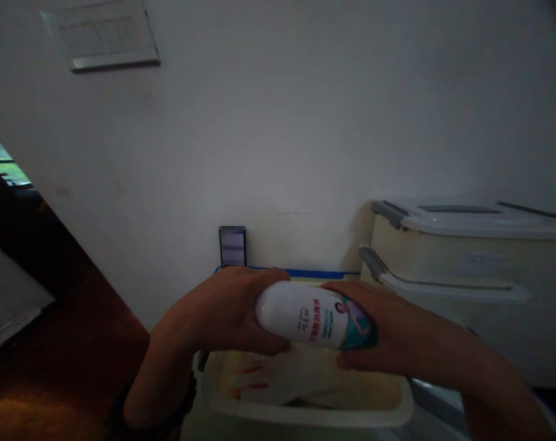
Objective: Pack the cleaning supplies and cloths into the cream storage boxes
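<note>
A white bottle (300, 312) with red print and a teal patch lies sideways between my two hands, over an open plastic bin. My left hand (241, 309) is wrapped round its rounded white end. My right hand (374, 324) grips the teal end, thumb below and fingers over the top. Below the bottle, the open bin (314, 416) shows its pale rim and some whitish contents with red marks, too dim to name.
A phone (233, 248) stands upright against the wall behind my hands. To the right, lidded storage boxes (443, 257) with grey latches are stacked. A framed sheet (105, 37) hangs on the wall at upper left. Dark reddish floor (89, 367) shows at lower left.
</note>
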A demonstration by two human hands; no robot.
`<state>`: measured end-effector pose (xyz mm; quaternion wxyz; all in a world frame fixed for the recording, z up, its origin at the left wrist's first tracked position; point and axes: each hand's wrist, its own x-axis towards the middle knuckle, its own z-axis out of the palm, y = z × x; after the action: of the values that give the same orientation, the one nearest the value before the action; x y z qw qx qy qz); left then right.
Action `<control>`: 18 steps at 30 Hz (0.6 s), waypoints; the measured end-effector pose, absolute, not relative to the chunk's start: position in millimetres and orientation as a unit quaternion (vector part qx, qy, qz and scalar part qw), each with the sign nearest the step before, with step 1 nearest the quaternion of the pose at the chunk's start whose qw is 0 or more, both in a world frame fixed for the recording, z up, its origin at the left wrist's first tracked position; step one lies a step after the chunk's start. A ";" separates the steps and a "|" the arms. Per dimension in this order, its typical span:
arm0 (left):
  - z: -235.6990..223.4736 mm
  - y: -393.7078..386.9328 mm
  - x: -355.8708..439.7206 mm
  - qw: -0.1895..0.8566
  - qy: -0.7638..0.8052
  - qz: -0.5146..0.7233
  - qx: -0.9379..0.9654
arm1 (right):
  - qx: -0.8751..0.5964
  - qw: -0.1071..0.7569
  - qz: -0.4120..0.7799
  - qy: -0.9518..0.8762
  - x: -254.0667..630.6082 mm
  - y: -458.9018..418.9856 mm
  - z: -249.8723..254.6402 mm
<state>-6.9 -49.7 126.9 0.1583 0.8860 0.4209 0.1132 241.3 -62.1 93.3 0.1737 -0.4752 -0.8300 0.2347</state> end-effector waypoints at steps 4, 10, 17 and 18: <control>124.4 -43.0 -10.2 0.111 0.417 0.211 0.877 | -0.498 0.179 0.181 -0.829 227.2 -55.4 91.5; 115.4 -35.4 -4.9 0.318 0.351 0.411 0.779 | -0.448 0.215 0.322 -0.806 225.8 -57.6 98.9; 99.2 -25.8 -2.0 0.517 0.194 0.315 0.772 | -0.365 0.154 0.362 -0.844 221.8 -56.6 94.8; 98.0 -24.4 -3.7 0.523 0.185 0.314 0.771 | -0.364 0.152 0.357 -0.847 220.8 -55.7 93.4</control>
<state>-3.7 -24.4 98.0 0.5230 0.7708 0.1846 0.3136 220.8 -55.7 93.4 0.1518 -0.3642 -0.8466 0.3571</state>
